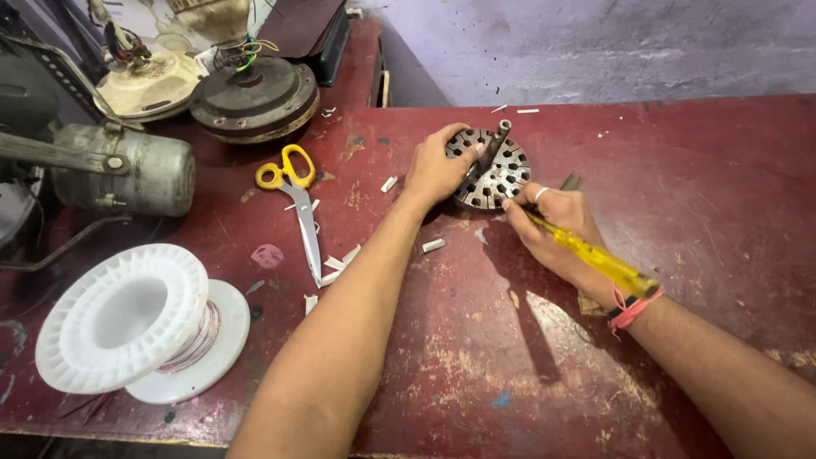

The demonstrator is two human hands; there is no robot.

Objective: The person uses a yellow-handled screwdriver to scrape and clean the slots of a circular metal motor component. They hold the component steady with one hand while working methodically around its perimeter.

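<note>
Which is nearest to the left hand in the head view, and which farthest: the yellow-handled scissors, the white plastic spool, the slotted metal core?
From the left hand:
1. Slotted metal core, touching it, just right.
2. Yellow-handled scissors, to its left on the table.
3. White plastic spool, far left, near the table's front edge.

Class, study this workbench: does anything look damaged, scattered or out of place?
Yes. Small white scraps lie scattered near the scissors, and the red table has paint worn off in patches, most heavily near its front edge.

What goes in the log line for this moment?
left hand: steadies slotted metal core | right hand: holds yellow screwdriver | scissors: idle
</note>
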